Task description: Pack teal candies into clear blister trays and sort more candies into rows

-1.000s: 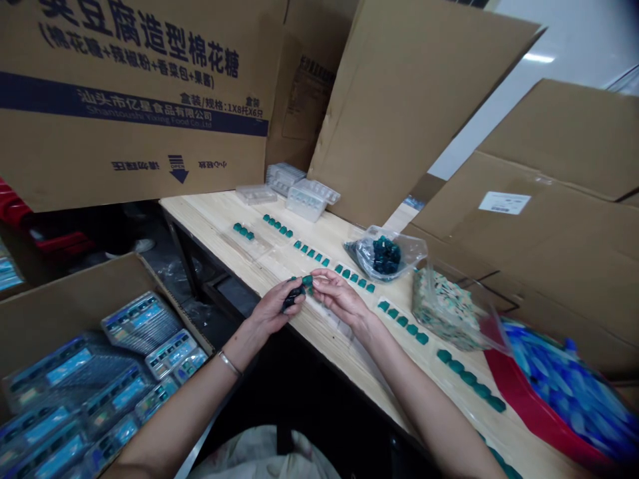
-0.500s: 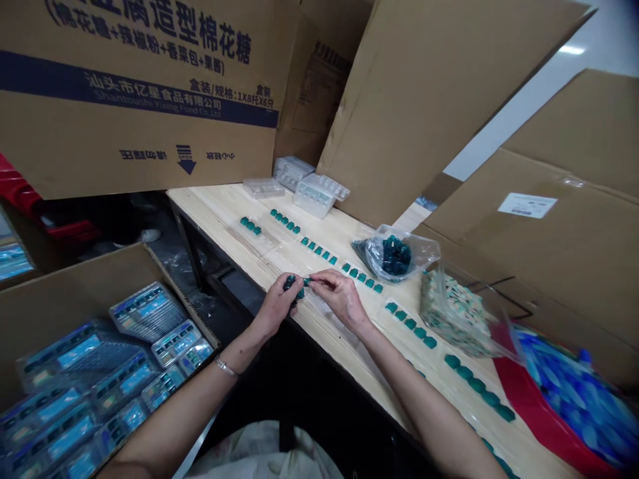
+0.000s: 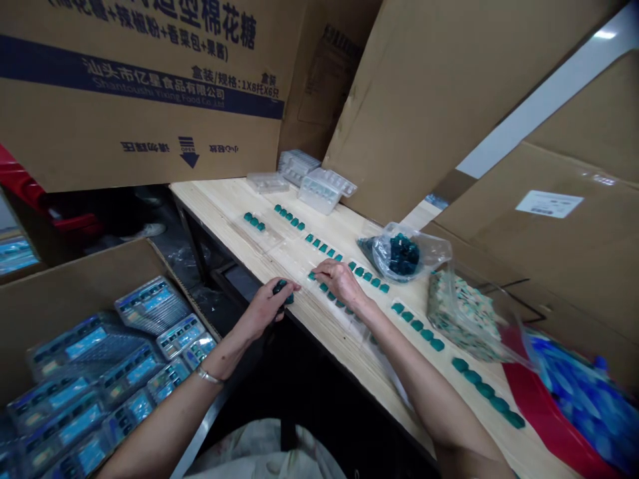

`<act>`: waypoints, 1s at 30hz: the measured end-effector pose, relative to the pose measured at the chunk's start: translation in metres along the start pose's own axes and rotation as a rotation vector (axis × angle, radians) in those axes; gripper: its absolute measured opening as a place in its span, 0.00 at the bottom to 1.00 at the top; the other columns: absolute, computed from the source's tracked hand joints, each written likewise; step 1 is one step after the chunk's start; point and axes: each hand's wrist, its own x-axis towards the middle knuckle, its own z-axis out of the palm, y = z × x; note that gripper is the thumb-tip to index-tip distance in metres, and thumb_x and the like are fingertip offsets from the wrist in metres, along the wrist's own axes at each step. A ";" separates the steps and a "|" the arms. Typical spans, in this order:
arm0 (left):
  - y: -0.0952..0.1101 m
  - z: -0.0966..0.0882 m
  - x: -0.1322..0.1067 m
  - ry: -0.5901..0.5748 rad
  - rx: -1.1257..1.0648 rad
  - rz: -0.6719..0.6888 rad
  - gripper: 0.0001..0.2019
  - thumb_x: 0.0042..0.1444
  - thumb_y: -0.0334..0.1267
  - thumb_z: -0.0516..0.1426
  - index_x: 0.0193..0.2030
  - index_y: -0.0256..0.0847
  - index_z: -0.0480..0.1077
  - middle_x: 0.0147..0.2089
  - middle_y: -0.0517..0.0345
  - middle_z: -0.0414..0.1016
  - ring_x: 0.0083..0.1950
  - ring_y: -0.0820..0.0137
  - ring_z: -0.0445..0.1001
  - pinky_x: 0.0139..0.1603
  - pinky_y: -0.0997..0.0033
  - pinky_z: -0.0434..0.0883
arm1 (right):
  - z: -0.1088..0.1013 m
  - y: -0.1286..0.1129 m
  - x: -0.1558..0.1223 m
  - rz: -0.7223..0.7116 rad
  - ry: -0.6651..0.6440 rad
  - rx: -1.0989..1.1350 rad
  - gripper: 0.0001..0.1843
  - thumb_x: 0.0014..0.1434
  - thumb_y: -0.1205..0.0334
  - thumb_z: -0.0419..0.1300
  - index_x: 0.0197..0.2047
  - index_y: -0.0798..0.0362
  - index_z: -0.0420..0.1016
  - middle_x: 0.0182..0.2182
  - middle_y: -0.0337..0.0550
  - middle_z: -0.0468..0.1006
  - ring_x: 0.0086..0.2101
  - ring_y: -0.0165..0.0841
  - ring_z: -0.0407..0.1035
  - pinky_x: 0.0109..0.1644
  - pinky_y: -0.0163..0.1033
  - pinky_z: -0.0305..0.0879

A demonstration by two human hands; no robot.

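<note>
Near the front edge of the table, my left hand (image 3: 262, 307) is closed around several dark teal faceted pieces (image 3: 282, 287). To its right, my right hand (image 3: 342, 285) pinches one small teal piece (image 3: 312, 275) between thumb and fingertips, low over a clear plastic tray (image 3: 355, 328). More teal pieces (image 3: 324, 287) lie in a row in that tray, partly hidden under my right hand. Behind it run further rows of teal pieces (image 3: 323, 247) in clear trays. Another tray (image 3: 269, 241), at the left, has three teal pieces (image 3: 254, 221) at one end.
A clear bag of dark teal pieces (image 3: 403, 254) and a bag of pale pieces (image 3: 464, 316) stand along the back. Blue packets (image 3: 584, 386) fill a red container at right. Stacked clear cases (image 3: 319, 189) stand behind. An open carton (image 3: 150, 256) of packed blister boxes is at left.
My right hand has moved away from my left hand, carrying a teal piece to the tray. My left hand has shifted slightly left and down, still holding its pieces.
</note>
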 end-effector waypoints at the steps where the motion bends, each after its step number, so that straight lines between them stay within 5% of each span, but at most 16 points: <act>1: 0.000 0.000 0.000 -0.004 0.001 0.000 0.17 0.50 0.50 0.56 0.38 0.37 0.70 0.38 0.53 0.70 0.21 0.82 0.58 0.15 0.81 0.55 | 0.001 0.000 0.001 -0.003 -0.013 -0.009 0.07 0.54 0.65 0.59 0.32 0.51 0.79 0.31 0.46 0.77 0.34 0.35 0.70 0.40 0.39 0.65; 5: -0.001 -0.001 0.001 -0.018 -0.071 -0.019 0.16 0.51 0.48 0.57 0.37 0.36 0.70 0.38 0.53 0.70 0.23 0.81 0.60 0.15 0.83 0.54 | 0.006 -0.004 0.003 -0.044 -0.089 -0.117 0.09 0.56 0.67 0.56 0.29 0.53 0.78 0.29 0.46 0.75 0.32 0.33 0.69 0.37 0.37 0.63; 11: 0.003 0.004 0.012 -0.052 -0.483 -0.073 0.14 0.48 0.43 0.60 0.36 0.34 0.69 0.39 0.51 0.71 0.23 0.84 0.60 0.14 0.86 0.48 | 0.006 -0.011 0.001 -0.102 -0.160 -0.278 0.13 0.58 0.70 0.51 0.27 0.53 0.75 0.30 0.46 0.72 0.34 0.34 0.66 0.38 0.37 0.62; 17: 0.008 0.014 0.024 -0.013 -0.588 -0.050 0.14 0.48 0.42 0.61 0.36 0.33 0.69 0.35 0.52 0.71 0.22 0.83 0.61 0.13 0.86 0.49 | -0.013 -0.035 -0.009 -0.008 0.081 0.058 0.09 0.57 0.59 0.57 0.39 0.52 0.75 0.33 0.44 0.73 0.33 0.32 0.67 0.37 0.37 0.64; 24: 0.013 0.029 0.027 -0.152 -0.599 -0.044 0.15 0.47 0.43 0.61 0.34 0.31 0.70 0.29 0.56 0.68 0.23 0.82 0.62 0.13 0.87 0.49 | -0.008 -0.056 -0.012 0.016 0.077 0.195 0.13 0.52 0.67 0.58 0.42 0.52 0.76 0.32 0.42 0.75 0.30 0.28 0.67 0.36 0.35 0.65; 30: 0.015 0.029 0.025 -0.109 -0.509 -0.020 0.16 0.46 0.43 0.61 0.38 0.34 0.68 0.32 0.59 0.66 0.21 0.84 0.60 0.12 0.87 0.48 | -0.011 -0.045 -0.014 0.368 0.203 0.661 0.13 0.49 0.59 0.61 0.37 0.56 0.75 0.25 0.40 0.76 0.25 0.28 0.69 0.33 0.35 0.67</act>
